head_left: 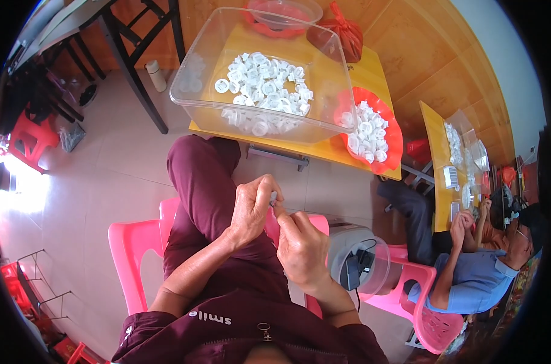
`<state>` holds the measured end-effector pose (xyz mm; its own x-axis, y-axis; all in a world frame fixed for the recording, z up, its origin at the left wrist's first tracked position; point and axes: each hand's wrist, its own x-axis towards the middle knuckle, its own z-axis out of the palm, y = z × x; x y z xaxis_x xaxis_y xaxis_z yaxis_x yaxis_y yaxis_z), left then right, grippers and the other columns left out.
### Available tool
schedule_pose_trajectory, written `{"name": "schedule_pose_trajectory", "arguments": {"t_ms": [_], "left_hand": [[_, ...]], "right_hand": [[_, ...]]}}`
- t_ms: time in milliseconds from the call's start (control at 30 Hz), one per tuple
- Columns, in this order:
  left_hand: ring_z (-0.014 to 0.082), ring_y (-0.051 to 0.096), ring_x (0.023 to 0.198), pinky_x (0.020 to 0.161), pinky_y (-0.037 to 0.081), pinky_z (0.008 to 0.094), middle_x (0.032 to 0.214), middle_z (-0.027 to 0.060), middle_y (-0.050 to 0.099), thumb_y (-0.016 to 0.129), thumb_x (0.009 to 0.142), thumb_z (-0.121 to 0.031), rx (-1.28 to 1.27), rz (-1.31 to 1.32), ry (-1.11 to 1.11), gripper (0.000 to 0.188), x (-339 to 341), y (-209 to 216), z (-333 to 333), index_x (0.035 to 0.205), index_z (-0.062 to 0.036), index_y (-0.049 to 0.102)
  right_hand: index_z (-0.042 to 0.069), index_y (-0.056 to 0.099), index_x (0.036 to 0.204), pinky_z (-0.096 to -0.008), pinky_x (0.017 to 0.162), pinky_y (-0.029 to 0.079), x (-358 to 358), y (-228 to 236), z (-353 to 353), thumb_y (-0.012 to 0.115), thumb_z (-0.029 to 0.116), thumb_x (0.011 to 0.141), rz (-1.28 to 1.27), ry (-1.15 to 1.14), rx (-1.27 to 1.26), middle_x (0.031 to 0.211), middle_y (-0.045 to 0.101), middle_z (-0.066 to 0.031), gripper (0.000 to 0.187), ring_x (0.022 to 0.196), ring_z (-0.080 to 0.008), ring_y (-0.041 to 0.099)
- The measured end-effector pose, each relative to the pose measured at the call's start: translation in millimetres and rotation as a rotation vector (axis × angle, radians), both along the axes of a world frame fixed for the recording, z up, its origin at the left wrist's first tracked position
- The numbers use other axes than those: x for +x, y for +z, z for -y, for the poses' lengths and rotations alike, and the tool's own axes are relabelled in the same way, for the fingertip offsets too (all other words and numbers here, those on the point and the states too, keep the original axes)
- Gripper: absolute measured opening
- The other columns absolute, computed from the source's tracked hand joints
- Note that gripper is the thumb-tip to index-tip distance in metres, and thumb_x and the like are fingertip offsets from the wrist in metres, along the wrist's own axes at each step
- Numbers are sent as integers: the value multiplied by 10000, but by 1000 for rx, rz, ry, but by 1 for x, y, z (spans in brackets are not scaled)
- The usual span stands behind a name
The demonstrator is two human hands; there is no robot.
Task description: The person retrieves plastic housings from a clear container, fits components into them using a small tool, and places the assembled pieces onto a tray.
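Observation:
Both hands meet above my lap, with a small white plastic piece [273, 198] between the fingertips. My left hand [251, 209] is closed around it, the fingers curled. From the right, my right hand [301, 246] pinches at its lower end with thumb and bent fingers. The piece is mostly hidden, so its exact shape cannot be made out. Beyond my knees a clear plastic bin [333, 124] stands on the yellow table [372, 73], holding many white round plastic parts [266, 82]. Right of it, a red scalloped tray [395, 142] carries more small white parts [369, 133].
A red plastic bag [342, 36] and a clear bowl [287, 13] sit at the table's back. At right a person in a blue shirt [478, 285] works at another table [430, 139]. Beside me stands a round container [381, 267] with a black adapter [351, 271] and cable.

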<state>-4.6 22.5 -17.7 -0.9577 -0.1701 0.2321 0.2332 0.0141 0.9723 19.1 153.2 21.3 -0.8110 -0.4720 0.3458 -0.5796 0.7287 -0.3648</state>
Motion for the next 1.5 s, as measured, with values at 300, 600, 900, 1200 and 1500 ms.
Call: {"name": "schedule_pose_trajectory", "arguments": {"t_ms": [300,600,900,1200,1500], "left_hand": [[150,499,583,556,410,280,676,93,550,359,928,-128,39,82,-67,293,3,0,-1,739,15,530],[157,505,569,553,420,286,651,105,548,342,939,-134,28,57,-46,316,2,0,-1,738,18,533],[218,542,516,505,433,316,645,125,560,350,922,-108,-91,17,12,289,3,-3,-4,719,17,512],[155,493,489,475,399,287,622,85,549,338,944,-157,-37,-5,-2,337,0,-14,-9,713,7,521],[54,281,389,369,218,222,521,-3,426,291,987,-342,656,284,-330,511,6,7,4,689,-19,552]], "right_hand": [[79,644,1054,-356,483,450,2,17,-4,613,-23,751,110,-18,-41,701,535,-64,321,576,-254,573],[74,636,1055,-359,491,455,0,14,-4,606,-2,790,117,-16,-87,710,566,-87,277,588,-273,588],[69,581,1120,-377,451,484,0,8,-2,561,9,792,117,13,-9,725,543,-95,335,539,-282,590],[61,607,1032,-401,506,477,-1,12,-5,541,-1,818,237,-32,105,736,580,-117,233,610,-341,593],[15,627,1013,-287,520,465,-6,32,-19,571,-35,819,286,121,-438,740,598,-120,207,579,-224,596]]}}
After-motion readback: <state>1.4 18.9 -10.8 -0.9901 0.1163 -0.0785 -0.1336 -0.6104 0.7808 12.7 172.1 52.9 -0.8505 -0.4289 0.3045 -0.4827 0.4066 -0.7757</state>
